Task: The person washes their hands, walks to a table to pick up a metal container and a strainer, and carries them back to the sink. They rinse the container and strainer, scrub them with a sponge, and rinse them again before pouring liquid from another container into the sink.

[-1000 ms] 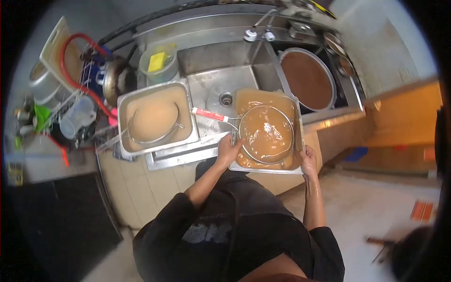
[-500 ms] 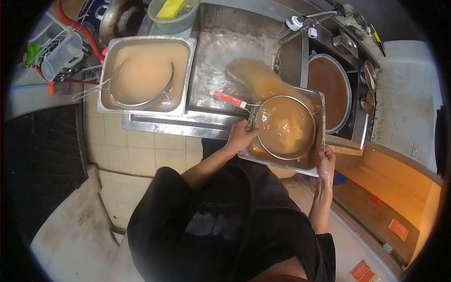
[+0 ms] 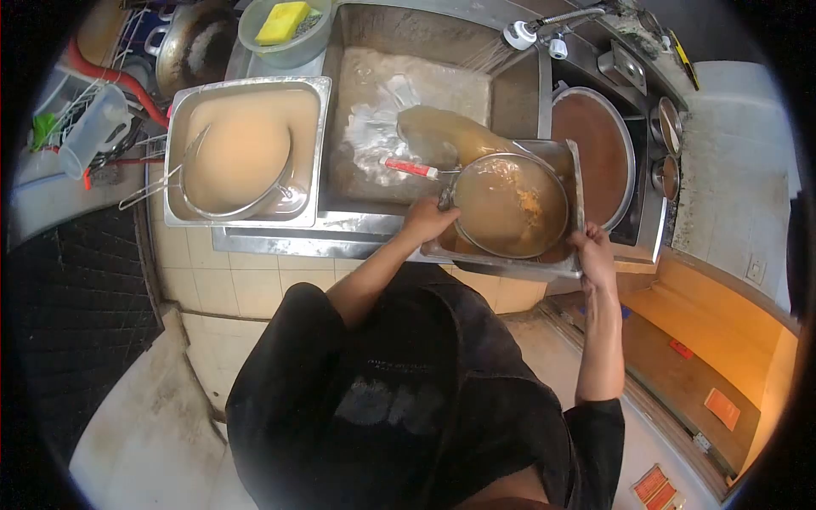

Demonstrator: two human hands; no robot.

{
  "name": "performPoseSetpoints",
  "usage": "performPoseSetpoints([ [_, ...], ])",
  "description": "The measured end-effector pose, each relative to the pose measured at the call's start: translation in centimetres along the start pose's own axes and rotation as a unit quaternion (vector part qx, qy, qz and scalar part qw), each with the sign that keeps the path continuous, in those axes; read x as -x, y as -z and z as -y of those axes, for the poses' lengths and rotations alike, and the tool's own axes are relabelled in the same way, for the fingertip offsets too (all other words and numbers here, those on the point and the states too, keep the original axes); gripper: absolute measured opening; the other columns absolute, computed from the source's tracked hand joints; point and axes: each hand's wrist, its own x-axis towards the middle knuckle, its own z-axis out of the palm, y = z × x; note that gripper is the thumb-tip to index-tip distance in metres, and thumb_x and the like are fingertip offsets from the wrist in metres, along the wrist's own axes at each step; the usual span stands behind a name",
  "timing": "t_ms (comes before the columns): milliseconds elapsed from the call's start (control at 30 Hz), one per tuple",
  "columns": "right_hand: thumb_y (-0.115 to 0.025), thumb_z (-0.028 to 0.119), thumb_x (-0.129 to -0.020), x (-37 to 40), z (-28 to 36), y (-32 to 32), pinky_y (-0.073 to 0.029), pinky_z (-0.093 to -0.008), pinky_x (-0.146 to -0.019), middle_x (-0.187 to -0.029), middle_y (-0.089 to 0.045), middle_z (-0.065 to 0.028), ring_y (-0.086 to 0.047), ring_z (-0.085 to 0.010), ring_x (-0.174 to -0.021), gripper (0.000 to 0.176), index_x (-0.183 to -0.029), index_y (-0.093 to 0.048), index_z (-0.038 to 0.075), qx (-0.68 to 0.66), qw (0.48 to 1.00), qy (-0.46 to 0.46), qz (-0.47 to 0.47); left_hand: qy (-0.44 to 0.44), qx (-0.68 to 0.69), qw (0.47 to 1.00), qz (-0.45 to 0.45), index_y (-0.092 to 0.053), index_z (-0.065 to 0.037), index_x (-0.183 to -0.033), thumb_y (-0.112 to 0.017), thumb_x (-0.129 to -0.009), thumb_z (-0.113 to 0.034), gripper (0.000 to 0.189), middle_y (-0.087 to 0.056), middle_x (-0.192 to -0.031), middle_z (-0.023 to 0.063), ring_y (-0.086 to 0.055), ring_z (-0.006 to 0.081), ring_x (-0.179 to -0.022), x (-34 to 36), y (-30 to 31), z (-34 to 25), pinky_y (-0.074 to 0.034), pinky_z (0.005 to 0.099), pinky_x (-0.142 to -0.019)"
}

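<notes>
My left hand is closed on the near-left side of a rectangular metal pan. At the pan's right corner, my right hand grips the rim. The pan is tilted away from me, and brownish liquid pours over its far edge into the sink. Inside the pan lies a round strainer with orange bits gathered in it. Its red and white handle sticks out to the left over the sink, just beyond my left hand.
Left of the sink stands a second metal pan of cloudy liquid with another strainer in it. A faucet head sprays into the sink. On the right is a large pot of brown liquid. A yellow sponge sits in a bowl behind.
Both hands have raised the pan's near side and moved it slightly away from me, so it tips further. Liquid has spread in the sink, and more orange bits show in the strainer.
</notes>
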Motion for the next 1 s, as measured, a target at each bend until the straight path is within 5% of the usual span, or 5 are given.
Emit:
performPoseSetpoints([
  [167, -0.053, -0.005, -0.075, -4.2, 1.8, -3.6, -0.040, -0.0243, -0.058, -0.067, -0.056, -0.0003, -0.049, -0.0104, -0.060, 0.008, -0.076, -0.059, 0.001, 0.020, 0.999, -0.041, 0.029, 0.037, -0.052, 0.997, 0.033, -0.063, 0.011, -0.095, -0.065, -0.074, -0.042, 0.057, -0.065, -0.085, 0.0268, -0.066, 0.0358, -0.083, -3.4, 3.0, 1.7, -0.049, 0.0410, -0.075],
  [400, -0.057, 0.001, -0.072, -9.2, -2.5, -6.1, -0.044, -0.0264, -0.071, -0.088, -0.063, -0.0035, -0.056, -0.0140, -0.079, 0.022, -0.093, -0.059, 0.003, -0.075, 0.988, -0.092, 0.099, 0.203, 0.233, 0.951, 0.010, -0.048, 0.009, -0.126, -0.065, -0.077, -0.034, 0.068, -0.056, -0.121, 0.0252, -0.054, 0.0279, -0.114, -0.7, 10.5, -3.2, -0.040, 0.0356, -0.097],
  [533, -0.056, 0.005, -0.073, -14.3, -8.9, -8.3, -0.043, -0.0251, -0.074, -0.089, -0.061, -0.0015, -0.055, -0.0130, -0.082, 0.025, -0.098, -0.059, 0.008, -0.093, 0.975, -0.146, 0.142, 0.101, 0.112, 0.962, -0.227, -0.062, 0.004, -0.096, -0.061, -0.069, -0.013, 0.031, -0.064, -0.096, 0.0233, -0.061, 0.0362, -0.094, -2.3, 7.6, 0.6, -0.046, 0.0368, -0.082],
  [667, -0.058, 0.012, -0.077, -16.4, -11.2, -12.6, -0.045, -0.0306, -0.073, -0.093, -0.060, -0.0033, -0.055, -0.0146, -0.084, 0.034, -0.111, -0.056, 0.007, -0.118, 0.960, -0.190, 0.169, 0.063, -0.018, 0.944, -0.324, -0.061, 0.003, -0.099, -0.064, -0.070, -0.016, 0.034, -0.063, -0.097, 0.0279, -0.060, 0.0409, -0.097, -7.7, 7.7, 4.2, -0.047, 0.0421, -0.085],
  [1000, -0.046, 0.034, -0.097, -22.5, -20.2, -20.9, -0.051, -0.0332, -0.073, -0.103, -0.061, -0.0113, -0.061, -0.0201, -0.082, 0.043, -0.126, -0.050, 0.002, 0.109, 0.892, -0.237, 0.369, 0.079, -0.068, 0.916, -0.388, -0.057, 0.008, -0.101, -0.066, -0.071, -0.012, 0.037, -0.062, -0.086, 0.0278, -0.060, 0.0428, -0.089, -9.6, 10.8, -2.1, -0.046, 0.0489, -0.079],
])
